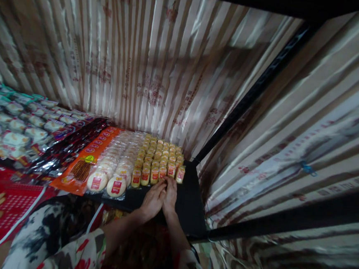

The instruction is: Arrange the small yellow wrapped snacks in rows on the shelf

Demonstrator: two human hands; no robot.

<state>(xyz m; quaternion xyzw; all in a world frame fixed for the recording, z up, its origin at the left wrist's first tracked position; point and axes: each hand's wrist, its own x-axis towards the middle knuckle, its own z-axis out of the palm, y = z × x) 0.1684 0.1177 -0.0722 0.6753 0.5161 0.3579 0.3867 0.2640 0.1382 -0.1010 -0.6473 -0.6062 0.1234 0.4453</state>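
Note:
My left hand (pixel 153 198) and my right hand (pixel 170 196) lie side by side on the black shelf (pixel 189 201). Their fingertips press against the front row of small yellow snack packs (pixel 159 160), which stand in several rows near the shelf's right end. The fingers of both hands are bent and held together at the packs; whether they grip one I cannot make out. Left of the yellow packs lie rows of round white cakes in clear wrap (pixel 114 166).
An orange packet of brown sticks (pixel 85 164) lies beside the cakes, then dark red packets (pixel 70 142) and green-and-white packets (pixel 15 121) further left. A red patterned box (pixel 0 203) sits lower left. A striped curtain (pixel 148 57) hangs behind and to the right. A black frame post (pixel 247 98) runs diagonally.

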